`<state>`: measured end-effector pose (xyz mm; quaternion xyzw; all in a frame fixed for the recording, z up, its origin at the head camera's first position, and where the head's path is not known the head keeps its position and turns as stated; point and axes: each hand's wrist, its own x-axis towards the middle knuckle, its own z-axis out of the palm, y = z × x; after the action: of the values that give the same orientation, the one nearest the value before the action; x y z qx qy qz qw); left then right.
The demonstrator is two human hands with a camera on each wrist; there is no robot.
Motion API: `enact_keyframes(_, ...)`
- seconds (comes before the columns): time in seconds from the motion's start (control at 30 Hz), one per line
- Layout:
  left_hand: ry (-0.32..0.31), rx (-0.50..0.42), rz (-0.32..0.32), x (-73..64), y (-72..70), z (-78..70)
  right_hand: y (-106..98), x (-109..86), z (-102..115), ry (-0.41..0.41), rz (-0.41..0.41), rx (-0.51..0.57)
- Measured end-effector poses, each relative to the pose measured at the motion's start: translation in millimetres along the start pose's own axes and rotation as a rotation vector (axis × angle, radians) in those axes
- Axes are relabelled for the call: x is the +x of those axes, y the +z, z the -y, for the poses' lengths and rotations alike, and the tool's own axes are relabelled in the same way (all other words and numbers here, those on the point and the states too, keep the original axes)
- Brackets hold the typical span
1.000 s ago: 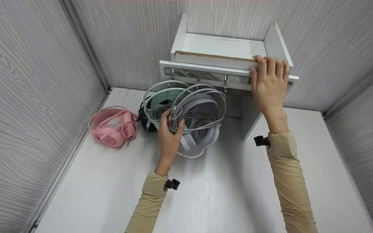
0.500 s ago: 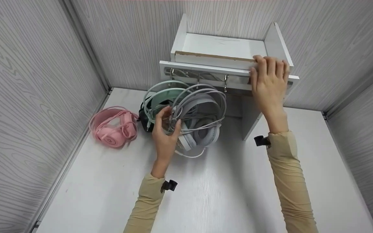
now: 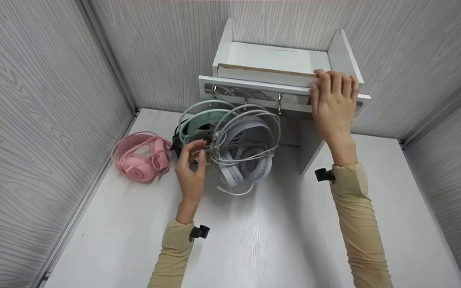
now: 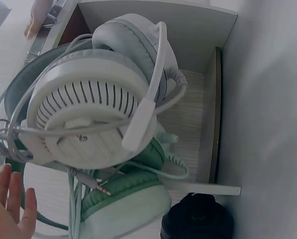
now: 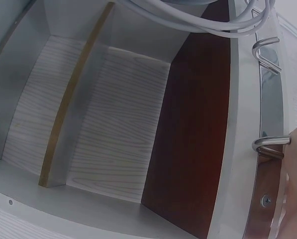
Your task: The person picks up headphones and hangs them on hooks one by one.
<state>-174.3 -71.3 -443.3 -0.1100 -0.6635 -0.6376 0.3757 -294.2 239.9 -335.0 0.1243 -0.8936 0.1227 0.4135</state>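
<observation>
My left hand [image 3: 190, 172] is held in the air left of a grey-white headset [image 3: 263, 166], fingers loosely bent and holding nothing. The headset hangs at the hook rail with its cable looped round it and its microphone boom pointing down. Beside it, on the left, a mint green headset [image 3: 208, 116] hangs, partly covered by it. In the left wrist view, the fingers of my left hand [image 4: 11, 209] show spread near the mint headset's cable [image 4: 72, 204]. My right hand [image 3: 335, 106] grips the top edge of the white shelf rack [image 3: 254, 82], fingers hooked over and thumb in front.
A pink headset [image 3: 140, 170] lies on the white table [image 3: 254, 240] at left. Behind the mint headset sits a black object [image 4: 198, 219]. Metal hooks [image 5: 270, 142] line the rack's front, and its side panel [image 3: 311, 148] stands on the table. Grey wood-grain walls surround everything.
My left hand has let go of the grey-white headset's cable and drawn away to the left, its fingers loosening. The headset stays hanging. My right hand has kept its place on the rack.
</observation>
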Motion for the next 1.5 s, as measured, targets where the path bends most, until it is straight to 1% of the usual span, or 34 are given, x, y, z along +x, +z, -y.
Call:
enact_keyframes(0.07,-0.018,-0.002,-0.026,1.0,-5.2,2.3,0,0.1,0,0.001,0.001,0.0)
enact_keyframes(0.2,-0.054,-0.038,-0.064,4.8,-19.3,9.5,-1,0.3,-1,0.001,-0.002,0.001)
enact_keyframes(0.3,-0.08,-0.036,-0.097,9.1,-32.0,15.3,-2,0.4,-2,0.001,-0.014,-0.001)
enact_keyframes(0.37,-0.097,-0.029,-0.13,12.7,-41.4,18.9,-3,0.7,-2,0.001,-0.019,-0.002)
enact_keyframes(0.5,-0.123,0.009,-0.198,21.5,-61.9,25.5,-3,1.5,-4,0.0,-0.026,-0.006)
enact_keyframes(0.6,-0.15,0.091,-0.241,27.7,-77.6,30.9,-4,1.8,-4,-0.001,-0.028,-0.006)
enact_keyframes(0.67,-0.172,0.132,-0.26,31.2,-87.9,39.1,-4,1.8,-5,-0.001,-0.029,-0.007)
enact_keyframes(0.83,-0.226,0.234,-0.302,37.1,-111.7,73.1,-6,1.8,-7,0.003,-0.026,-0.02)
enact_keyframes(0.93,-0.281,0.298,-0.329,40.0,-124.6,88.7,-6,1.8,-8,0.008,-0.02,-0.025)
enact_keyframes(1.03,-0.355,0.372,-0.357,41.8,-138.0,98.8,-5,1.3,-7,0.012,-0.006,-0.019)
enact_keyframes(1.13,-0.442,0.449,-0.366,41.9,-151.8,106.6,-4,0.8,-5,0.014,0.007,-0.012)
enact_keyframes(1.23,-0.556,0.493,-0.361,40.2,-164.0,113.4,-3,0.6,-4,0.01,0.014,-0.009)
enact_keyframes(1.3,-0.646,0.497,-0.35,38.3,-170.6,117.9,-3,0.5,-3,0.004,0.014,-0.01)
enact_keyframes(1.33,-0.695,0.485,-0.344,37.5,-173.3,120.2,-2,0.3,-3,0.0,0.012,-0.011)
enact_keyframes(1.4,-0.791,0.458,-0.319,35.6,-177.5,124.3,-1,0.1,-2,-0.003,0.011,-0.013)
enact_keyframes(1.5,-0.908,0.426,-0.273,34.4,-180.5,130.1,0,0.0,-1,-0.006,0.004,-0.014)
